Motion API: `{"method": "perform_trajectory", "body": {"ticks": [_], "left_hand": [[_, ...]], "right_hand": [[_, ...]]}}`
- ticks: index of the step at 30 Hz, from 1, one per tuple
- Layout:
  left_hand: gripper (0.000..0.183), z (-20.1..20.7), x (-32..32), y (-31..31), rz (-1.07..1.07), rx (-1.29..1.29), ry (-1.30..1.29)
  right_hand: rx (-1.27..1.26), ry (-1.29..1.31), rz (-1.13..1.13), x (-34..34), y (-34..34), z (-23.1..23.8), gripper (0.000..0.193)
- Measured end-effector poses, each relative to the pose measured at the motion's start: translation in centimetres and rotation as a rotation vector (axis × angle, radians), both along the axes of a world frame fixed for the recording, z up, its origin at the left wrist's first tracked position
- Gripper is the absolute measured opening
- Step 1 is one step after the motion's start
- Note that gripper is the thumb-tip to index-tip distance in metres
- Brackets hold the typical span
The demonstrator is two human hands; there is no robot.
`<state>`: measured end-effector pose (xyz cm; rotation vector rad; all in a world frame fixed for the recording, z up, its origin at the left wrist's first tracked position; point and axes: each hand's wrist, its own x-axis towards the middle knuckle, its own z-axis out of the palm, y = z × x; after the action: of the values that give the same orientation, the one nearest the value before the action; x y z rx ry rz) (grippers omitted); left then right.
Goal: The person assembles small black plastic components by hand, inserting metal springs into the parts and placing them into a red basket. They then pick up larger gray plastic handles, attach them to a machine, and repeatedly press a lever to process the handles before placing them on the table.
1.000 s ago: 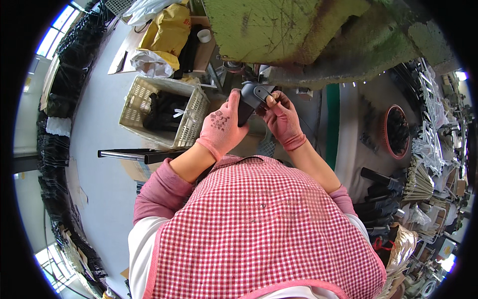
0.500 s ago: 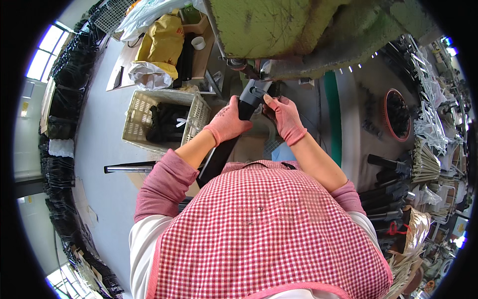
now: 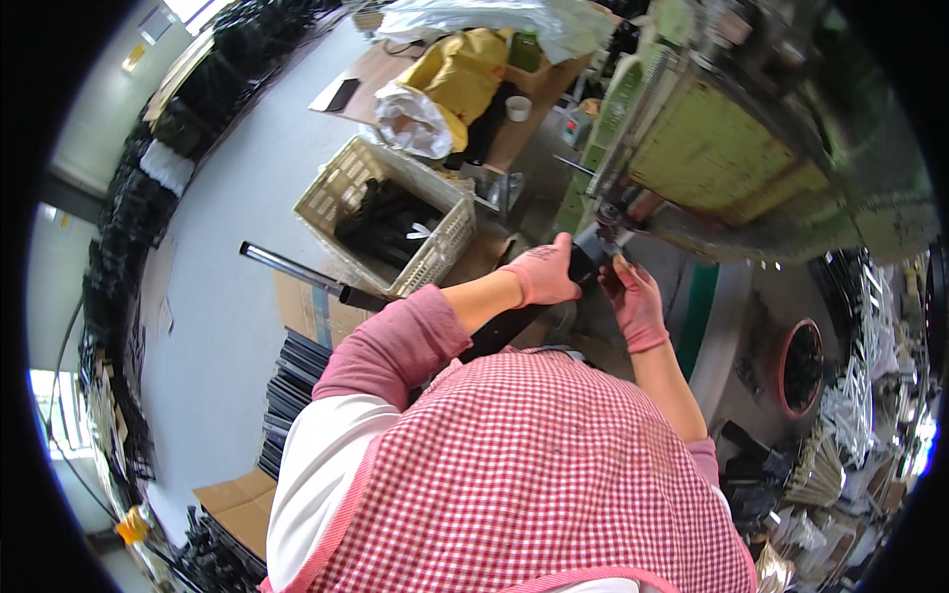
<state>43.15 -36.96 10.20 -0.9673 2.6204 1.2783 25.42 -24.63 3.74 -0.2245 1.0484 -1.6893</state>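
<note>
In front of the worn green metal machine (image 3: 732,148), the left hand (image 3: 542,275), in a pink knit glove, is closed over a long flat black strip (image 3: 514,321) that slants down toward the person's red-checked apron (image 3: 524,474). The right hand (image 3: 635,301) (gloved the same) curls its fingers at the strip's upper end, just under the machine. A cream plastic lattice basket (image 3: 341,193) of black parts sits nearby, to the left.

I'm reaching both gloved hands forward, close together. My left hand (image 3: 542,277) is curling shut; my right hand (image 3: 636,301) is gripping too.
</note>
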Motion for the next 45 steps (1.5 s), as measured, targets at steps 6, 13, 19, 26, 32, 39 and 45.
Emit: {"method": "perform_trajectory", "body": {"ticks": [6, 13, 19, 26, 32, 39, 45], "left_hand": [[0.063, 3.2, 1.0, 0.5, -0.082, -0.211, 0.151], [0.084, -4.9, 8.8, 3.1, -0.241, 0.251, 0.081], [0.038, -14.4, 22.6, -6.0, 0.755, 0.827, 0.025], [0.024, -26.1, 29.8, -18.6, 1.036, 0.594, -0.126], [0.056, -25.3, 5.6, -1.4, 0.192, 0.496, -0.452], [0.037, -12.9, -23.1, 17.5, -0.552, 0.396, -0.038], [0.060, -9.7, -35.4, 26.8, -0.476, 0.538, 0.257]], "right_hand": [[-0.047, 0.088, -0.041, -0.2, 1.8, 3.0, 0.010], [0.345, -0.107, 0.189, 3.5, 10.2, 0.9, 0.009], [0.653, 0.217, 0.099, -2.8, 17.2, -8.3, 0.017], [1.300, 0.675, -0.542, -16.1, 32.4, -13.6, 0.032], [1.550, 0.245, -1.070, -28.9, 40.5, -13.4, 0.068], [0.331, -0.039, -1.577, -31.0, 41.4, -17.6, 0.021], [0.543, 0.283, -0.956, -16.2, 33.8, -10.5, 0.030]]}}
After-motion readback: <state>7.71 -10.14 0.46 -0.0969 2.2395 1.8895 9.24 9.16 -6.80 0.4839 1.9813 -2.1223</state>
